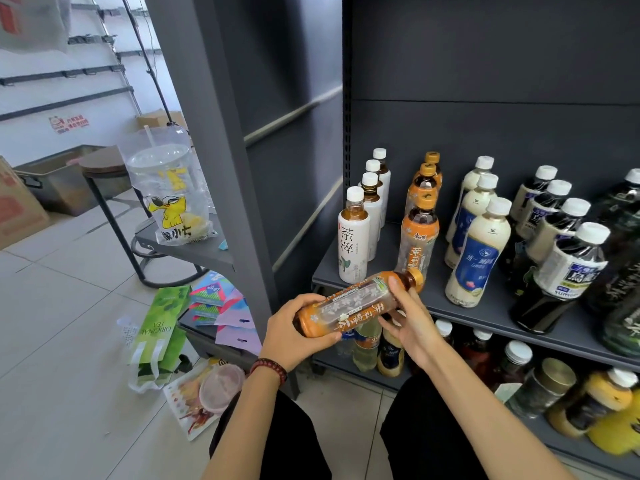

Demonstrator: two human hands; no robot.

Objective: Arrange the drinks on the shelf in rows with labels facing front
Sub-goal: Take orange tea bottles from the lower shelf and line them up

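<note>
I hold an orange-labelled tea bottle (356, 303) on its side in front of the grey shelf (485, 306). My left hand (294, 334) grips its base end. My right hand (405, 313) grips it near the orange cap. On the shelf stand rows running front to back: white-labelled tea bottles (353, 237) at the left, orange tea bottles (419, 233) beside them, then milky bottles with blue labels (478, 251), then dark oolong bottles (561, 271). More dark bottles (623, 237) stand at the far right.
A lower shelf (346, 363) carries mixed bottles and jars (540, 386). To the left, a small table bears a bagged plastic cup (169, 192). Packets, a green tea bag box (159, 330) and a lidded bowl (221, 386) lie on the tiled floor. My knees are below.
</note>
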